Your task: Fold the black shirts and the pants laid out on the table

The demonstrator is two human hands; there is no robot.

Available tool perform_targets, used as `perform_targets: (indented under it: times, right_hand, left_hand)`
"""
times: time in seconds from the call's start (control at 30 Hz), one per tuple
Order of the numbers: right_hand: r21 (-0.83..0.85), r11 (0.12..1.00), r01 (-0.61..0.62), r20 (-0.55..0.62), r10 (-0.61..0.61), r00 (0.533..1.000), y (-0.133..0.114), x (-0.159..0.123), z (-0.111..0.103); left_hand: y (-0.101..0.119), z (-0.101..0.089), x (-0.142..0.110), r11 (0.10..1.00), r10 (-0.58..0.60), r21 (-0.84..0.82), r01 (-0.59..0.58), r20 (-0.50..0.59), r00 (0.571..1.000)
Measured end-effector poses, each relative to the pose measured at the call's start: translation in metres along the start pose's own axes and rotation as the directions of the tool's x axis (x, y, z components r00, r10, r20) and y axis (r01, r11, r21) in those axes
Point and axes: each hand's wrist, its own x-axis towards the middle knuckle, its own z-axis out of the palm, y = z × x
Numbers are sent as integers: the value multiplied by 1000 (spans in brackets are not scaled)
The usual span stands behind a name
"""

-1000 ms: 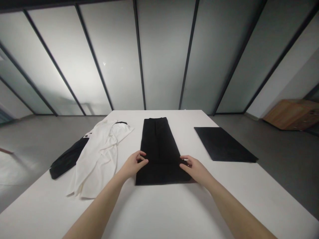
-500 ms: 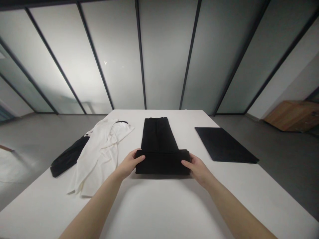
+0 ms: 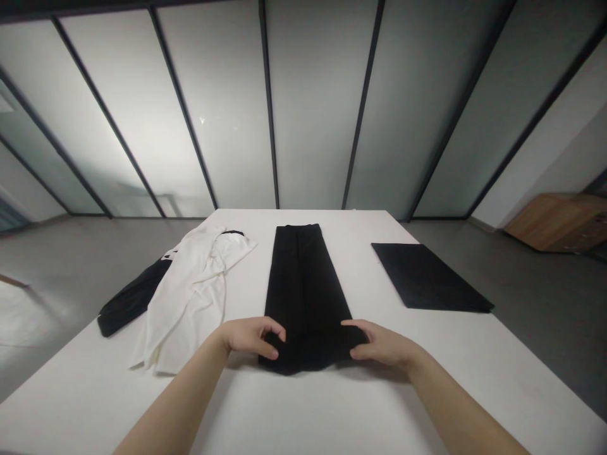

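A long black garment point(image 3: 302, 278), perhaps trousers or a skirt, stretches away from me down the middle of the table, with a line running along its length. Its near end is doubled over into a loose, curved fold. At the left edge of that fold is my left hand point(image 3: 249, 335), its thumb and index finger parted in a curve with black cloth showing between them. My right hand point(image 3: 384, 341) is by the right edge, thumb and index finger likewise apart. The other fingers of both hands are mostly hidden.
White clothing point(image 3: 190, 303) lies crumpled on the left of the white table point(image 3: 303, 417), over a black piece point(image 3: 135, 303) near the table edge. A flat black rectangle point(image 3: 427, 278) lies on the right. Behind stands a frosted glass partition point(image 3: 313, 114).
The held-up near end of the black garment has come down toward me, showing more of its length. Both hands have moved lower and nearer, and their thumbs and index fingers have parted.
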Motion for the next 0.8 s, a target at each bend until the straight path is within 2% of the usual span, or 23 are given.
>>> perform_targets:
  times: [0.07,0.1,0.17,0.23,0.3,0.33,0.37,0.4,0.43,0.47,0.5,0.53,0.57,0.6,0.63,0.67,0.7,0.73,0.8]
  right_hand:
    - [13,999,-38,140,35,990,1,-3,-1]
    - [-4,998,-62,236,61,970,0,-4,0]
    - [-86,990,-114,413,140,900,-1,-3,5]
    - [-183,971,-151,548,228,805,-2,-2,12]
    - [-231,960,-159,674,276,686,-2,0,20]
    - [-223,962,-155,728,270,630,-2,0,23]
    - [-190,971,-148,760,241,603,0,-1,24]
    - [-130,981,-144,759,192,622,1,-2,25]
    - [-34,990,-138,707,122,696,2,-3,25]
    - [89,989,-122,595,45,802,3,-3,23]
    - [216,973,-81,419,-17,908,3,-2,22]
    - [324,946,-16,201,-52,978,2,-1,21]
    - [397,916,65,-17,-63,998,1,3,20]
    - [431,891,146,-203,-62,977,-2,8,19]
    - [429,879,207,-336,-57,940,-5,13,18]
    - [410,881,235,-409,-53,911,-8,20,18]
    - [390,889,241,-436,-53,898,-10,25,18]
    - [376,897,233,-430,-54,901,-12,30,17]
    - [363,909,205,-378,-57,924,-12,37,17]
  left_hand:
    - [6,2,-2,999,-28,23,24,167,986]
    - [10,4,-2,999,-30,36,22,248,968]
    - [16,10,1,999,-8,37,-8,403,915]
    - [21,20,4,1000,15,6,-22,565,825]
    - [24,30,6,1000,21,-31,2,718,696]
    - [24,34,5,999,31,-52,13,764,645]
    - [23,36,5,997,53,-80,15,773,632]
    - [22,37,4,991,92,-131,8,732,675]
    - [20,36,3,977,145,-211,-12,630,763]
    - [19,34,4,950,195,-309,-49,464,864]
    - [18,31,5,905,222,-411,-107,244,944]
    - [17,27,8,848,213,-497,-182,5,977]
    - [16,24,13,789,175,-555,-264,-210,962]
    - [16,20,18,740,122,-580,-340,-381,916]
    - [16,17,24,714,71,-579,-394,-500,863]
    - [16,15,30,707,27,-569,-420,-571,820]
    - [16,13,35,712,-6,-560,-423,-608,794]
    - [16,11,38,725,-27,-555,-407,-613,789]
    - [15,9,39,762,-43,-546,-349,-579,814]
